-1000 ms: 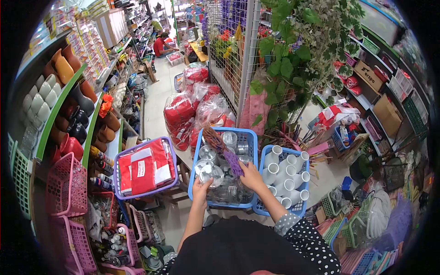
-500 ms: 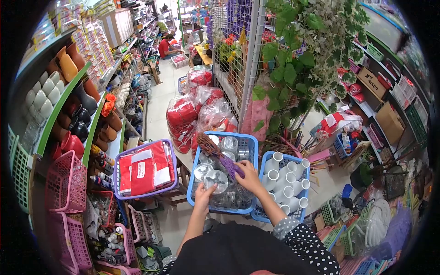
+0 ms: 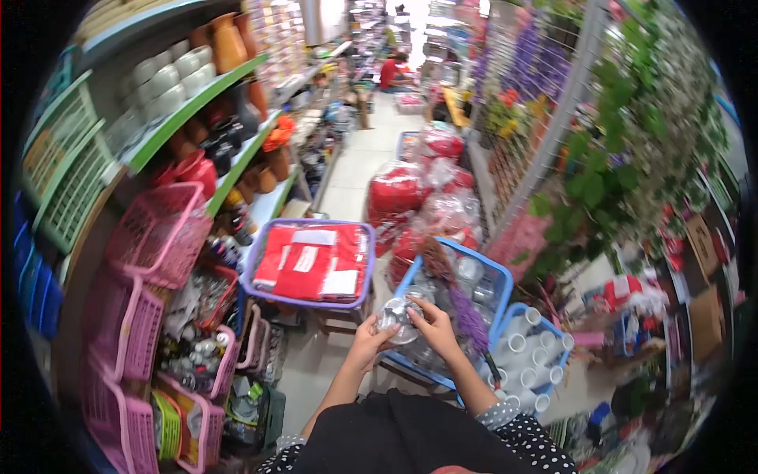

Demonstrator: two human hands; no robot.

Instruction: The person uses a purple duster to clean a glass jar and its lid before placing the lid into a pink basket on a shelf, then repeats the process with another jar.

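Left hand (image 3: 369, 341) and right hand (image 3: 430, 322) both clamped on clear jar (image 3: 397, 317), held together above near edge of blue basket (image 3: 497, 278). Forearms bent inward, fingers curled. Purple stems (image 3: 467, 317) beside right wrist. No readable writing; blurred.

Baskets on the low stand: three, namely one purple basket (image 3: 306, 296) of red packets and two blue baskets, the nearer blue basket (image 3: 488, 272) holding clear containers and the farther blue basket (image 3: 557, 359) holding white tubes (about nine open ends show; the rest are hidden). Hands: two, the left hand (image 3: 371, 341) and right hand (image 3: 430, 325), together on one clear container (image 3: 397, 316). Pink baskets (image 3: 162, 233) on the left rack: at least four.
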